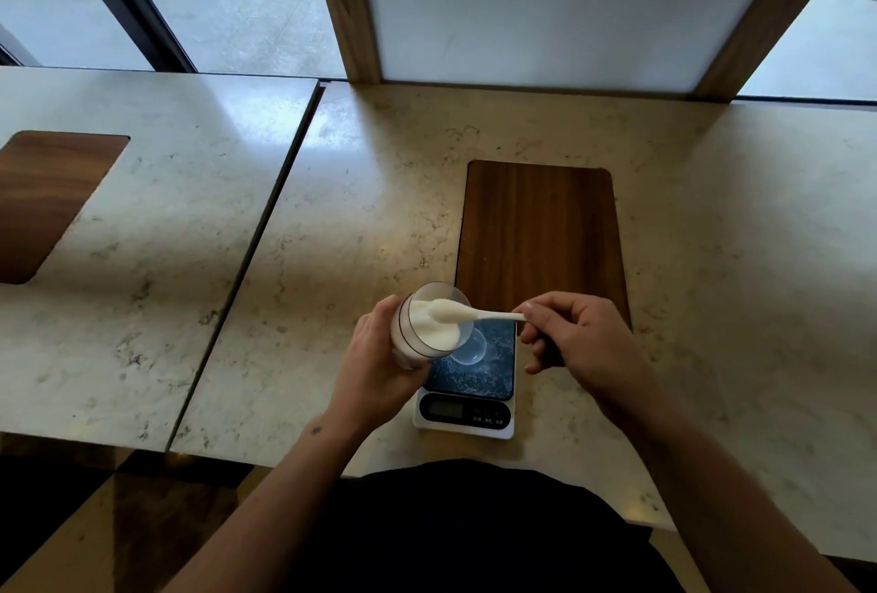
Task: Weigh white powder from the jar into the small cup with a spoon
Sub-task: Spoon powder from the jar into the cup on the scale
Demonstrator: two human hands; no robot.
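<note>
My left hand (379,357) grips a clear jar (417,336) of white powder, tilted with its mouth toward the right, above the left side of the scale. My right hand (576,338) pinches the handle of a white spoon (467,315). The spoon's bowl, heaped with powder, sits at the jar's mouth. A small clear cup (472,348) stands on the scale's dark platform, just right of and below the jar's rim, partly hidden by it. The white kitchen scale (467,412) has its display facing me; I cannot read the digits.
The scale sits on a marble counter (360,222), at the near end of a wooden inlay (541,231). A second counter slab with another wooden inlay (42,198) lies to the left. Windows and a wood-framed panel (536,4) stand behind.
</note>
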